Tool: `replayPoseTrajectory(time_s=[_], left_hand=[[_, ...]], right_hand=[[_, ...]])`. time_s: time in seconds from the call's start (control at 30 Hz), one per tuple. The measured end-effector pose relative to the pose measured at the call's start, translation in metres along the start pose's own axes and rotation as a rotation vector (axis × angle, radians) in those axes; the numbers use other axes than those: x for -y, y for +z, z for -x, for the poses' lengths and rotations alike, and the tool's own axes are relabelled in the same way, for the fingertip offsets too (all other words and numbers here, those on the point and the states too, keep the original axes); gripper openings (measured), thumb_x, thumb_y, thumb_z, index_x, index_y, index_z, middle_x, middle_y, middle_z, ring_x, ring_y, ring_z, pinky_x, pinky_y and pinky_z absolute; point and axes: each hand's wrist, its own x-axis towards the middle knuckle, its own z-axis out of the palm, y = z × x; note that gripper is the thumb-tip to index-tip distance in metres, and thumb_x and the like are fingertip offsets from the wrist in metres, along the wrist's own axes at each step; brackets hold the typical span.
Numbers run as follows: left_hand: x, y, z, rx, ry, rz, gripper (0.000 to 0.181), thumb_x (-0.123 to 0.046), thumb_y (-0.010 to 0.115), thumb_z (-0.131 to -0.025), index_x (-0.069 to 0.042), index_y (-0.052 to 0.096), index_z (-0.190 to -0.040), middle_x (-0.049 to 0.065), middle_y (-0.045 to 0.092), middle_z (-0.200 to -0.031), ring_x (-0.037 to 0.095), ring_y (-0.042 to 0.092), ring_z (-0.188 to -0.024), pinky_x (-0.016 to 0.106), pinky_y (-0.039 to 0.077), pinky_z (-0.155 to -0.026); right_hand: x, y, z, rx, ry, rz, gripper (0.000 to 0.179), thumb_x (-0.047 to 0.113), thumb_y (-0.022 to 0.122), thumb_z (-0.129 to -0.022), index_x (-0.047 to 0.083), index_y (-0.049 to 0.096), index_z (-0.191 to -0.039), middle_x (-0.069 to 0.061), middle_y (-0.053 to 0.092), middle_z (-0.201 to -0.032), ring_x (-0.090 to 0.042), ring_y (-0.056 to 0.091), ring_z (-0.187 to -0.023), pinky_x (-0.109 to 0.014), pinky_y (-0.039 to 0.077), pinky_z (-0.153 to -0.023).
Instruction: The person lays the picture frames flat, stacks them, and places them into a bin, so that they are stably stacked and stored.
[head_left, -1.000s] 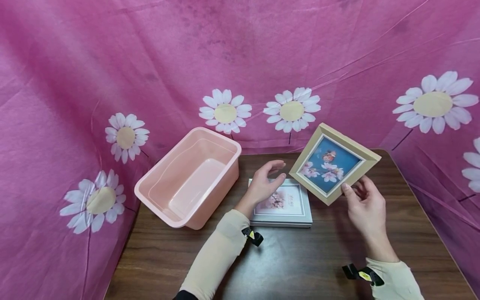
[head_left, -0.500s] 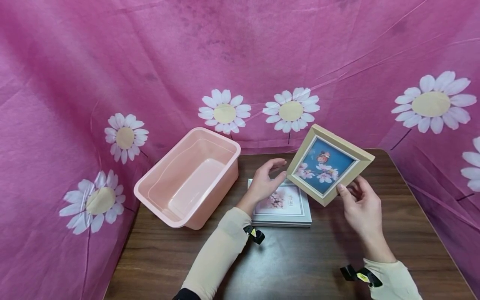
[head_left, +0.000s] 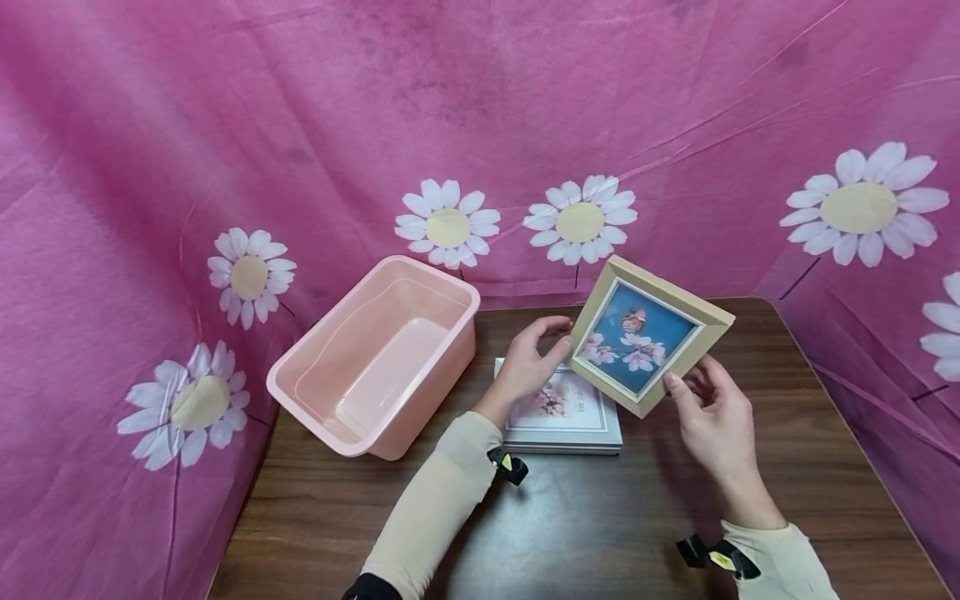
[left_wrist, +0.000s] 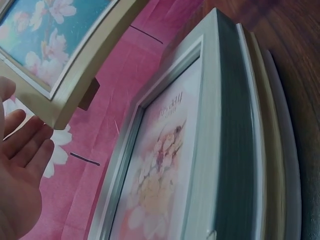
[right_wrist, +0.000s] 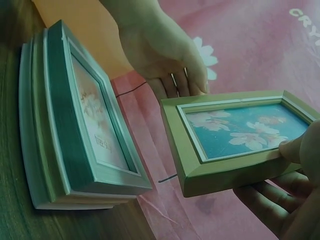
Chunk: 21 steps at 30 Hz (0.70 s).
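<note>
In the head view, my right hand (head_left: 716,425) holds a light wooden picture frame (head_left: 716,321) by its lower right edge, thumb on the front and fingers behind. The frame is tilted in the air and shows a blue picture with pink blossoms. My left hand (head_left: 528,362) is at the frame's left corner, its fingers loosely extended in the left wrist view; the thumb tip appears to touch the corner in the right wrist view. Below the left hand lies a stack of picture frames, topped by a grey-white frame (head_left: 570,437) with a pink flower print.
A pink plastic tub (head_left: 442,383) with nothing in it stands left of the stack on the dark wooden table (head_left: 585,533). Behind the table hangs a pink cloth (head_left: 480,108) printed with white daisies.
My right hand has brought the wooden picture frame left and slightly down, so its corner now meets my left hand. The left hand has hardly moved; the tub and stack stay put.
</note>
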Motion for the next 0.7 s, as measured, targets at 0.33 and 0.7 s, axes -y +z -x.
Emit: replayPoseTrajectory(time_s=[0.33, 0.7], left_hand=[[0.004, -0.002, -0.001, 0.013, 0.018, -0.003, 0.042, -0.019, 0.063, -0.109, 0.000, 0.061, -0.146, 0.016, 0.069, -0.144, 0.029, 0.066, -0.135, 0.038, 0.051, -0.119], [0.011, -0.011, 0.001, 0.118, 0.098, 0.108, 0.048, -0.012, 0.055, -0.109, 0.002, 0.050, -0.155, 0.022, 0.057, -0.157, 0.037, 0.055, -0.147, 0.039, 0.043, -0.127]], right_hand=[[0.004, -0.001, 0.004, 0.026, -0.033, 0.040, 0.047, 0.002, 0.069, -0.103, 0.000, 0.060, -0.150, -0.031, 0.074, -0.128, 0.021, 0.062, -0.095, 0.000, 0.051, -0.081], [0.007, -0.003, 0.007, 0.055, -0.081, 0.068, 0.050, -0.002, 0.070, -0.101, -0.001, 0.059, -0.150, -0.032, 0.074, -0.125, 0.024, 0.060, -0.094, 0.001, 0.050, -0.077]])
